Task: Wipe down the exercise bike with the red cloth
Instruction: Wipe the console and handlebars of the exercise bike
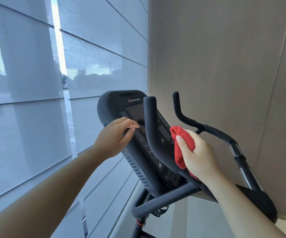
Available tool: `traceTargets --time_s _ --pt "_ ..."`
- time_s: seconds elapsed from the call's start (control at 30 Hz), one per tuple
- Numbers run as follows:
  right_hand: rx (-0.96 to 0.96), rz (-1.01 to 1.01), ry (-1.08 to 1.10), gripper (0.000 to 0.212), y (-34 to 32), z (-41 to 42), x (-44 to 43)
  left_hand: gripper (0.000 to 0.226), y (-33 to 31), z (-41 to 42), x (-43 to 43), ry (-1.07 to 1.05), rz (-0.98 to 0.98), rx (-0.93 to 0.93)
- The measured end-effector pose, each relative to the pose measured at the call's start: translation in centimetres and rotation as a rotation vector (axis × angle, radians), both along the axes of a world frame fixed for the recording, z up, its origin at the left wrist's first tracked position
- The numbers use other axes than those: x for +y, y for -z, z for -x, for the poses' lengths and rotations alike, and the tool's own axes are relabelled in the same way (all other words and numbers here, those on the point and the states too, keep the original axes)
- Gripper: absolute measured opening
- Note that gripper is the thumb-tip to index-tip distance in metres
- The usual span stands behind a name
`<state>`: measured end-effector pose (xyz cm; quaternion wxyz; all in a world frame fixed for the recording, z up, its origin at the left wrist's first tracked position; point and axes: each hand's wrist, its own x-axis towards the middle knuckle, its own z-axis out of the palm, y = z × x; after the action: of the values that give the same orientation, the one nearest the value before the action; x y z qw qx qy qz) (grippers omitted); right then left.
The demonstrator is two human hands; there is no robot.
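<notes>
The black exercise bike's console (121, 100) rises in the middle of the head view, with a dark screen and rows of buttons. Two padded handlebars stand in front of it, the left handlebar (150, 117) and the right handlebar (183, 115). My right hand (199, 155) is shut on the bunched red cloth (183, 141), pressing it against the console's right side between the two bars. My left hand (114, 138) rests at the console's left edge, fingers slightly curled and holding nothing, fingertips near the screen.
A wide window with translucent blinds (35, 83) fills the left. A beige wall panel (224, 57) stands close behind the bike on the right. The bike's lower frame tube (156, 201) and seat post run below the console.
</notes>
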<state>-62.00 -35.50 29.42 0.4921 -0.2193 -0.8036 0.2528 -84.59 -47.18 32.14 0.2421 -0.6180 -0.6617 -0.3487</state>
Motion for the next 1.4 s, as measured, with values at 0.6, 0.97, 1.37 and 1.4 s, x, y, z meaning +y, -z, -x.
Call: traceTargets --time_s 0.6,0.97,1.37,1.4 --pt "-0.003 -0.001 0.018 0.059 -1.8 7.9 0.6 0.028 -0.6 9.1 7.1 -0.090 -0.133 0.424" --pt "-0.089 -0.206 0.175 0.058 -0.6 8.5 -1.3 0.028 -0.1 9.8 7.6 -0.065 -0.184 0.477" --pt "-0.299 -0.146 0.187 0.060 0.1 5.5 -1.8 0.032 0.0 9.7 7.5 -0.082 -0.195 0.500" --pt "-0.299 -0.143 0.190 0.063 -0.2 5.1 -1.6 0.032 0.0 9.8 7.6 -0.089 -0.193 0.502"
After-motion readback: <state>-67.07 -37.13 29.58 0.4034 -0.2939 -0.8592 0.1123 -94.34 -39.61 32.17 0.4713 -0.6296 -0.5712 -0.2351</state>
